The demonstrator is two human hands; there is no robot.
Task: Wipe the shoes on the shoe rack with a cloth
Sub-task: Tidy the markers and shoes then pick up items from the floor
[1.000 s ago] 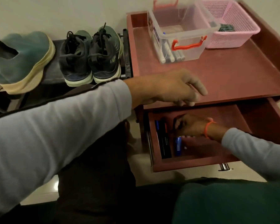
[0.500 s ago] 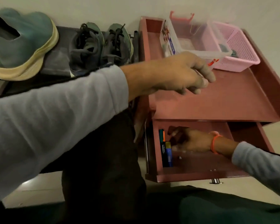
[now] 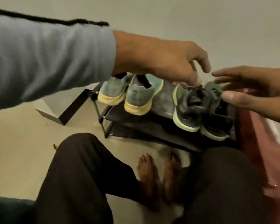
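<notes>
It looked like a room in a home, near where footwear was kept. A low black shoe rack (image 3: 152, 125) stood on a pale floor (image 3: 14, 151) against a plain wall (image 3: 152, 16), carrying worn sneakers (image 3: 191, 109) and slip-on shoes (image 3: 136, 97) on its top shelf. A reddish wooden cabinet (image 3: 252, 143) stood just beside the rack's right end, and the person sat there with bare feet (image 3: 157, 173).

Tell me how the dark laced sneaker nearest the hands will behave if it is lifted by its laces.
The dark laced sneaker would probably hang tilted, since laces are floppy and its thick pale sole looks like the heavier part. It seems light, with a soft fabric upper. It may nudge its twin, which sits tight beside it on the shoe rack.
</notes>
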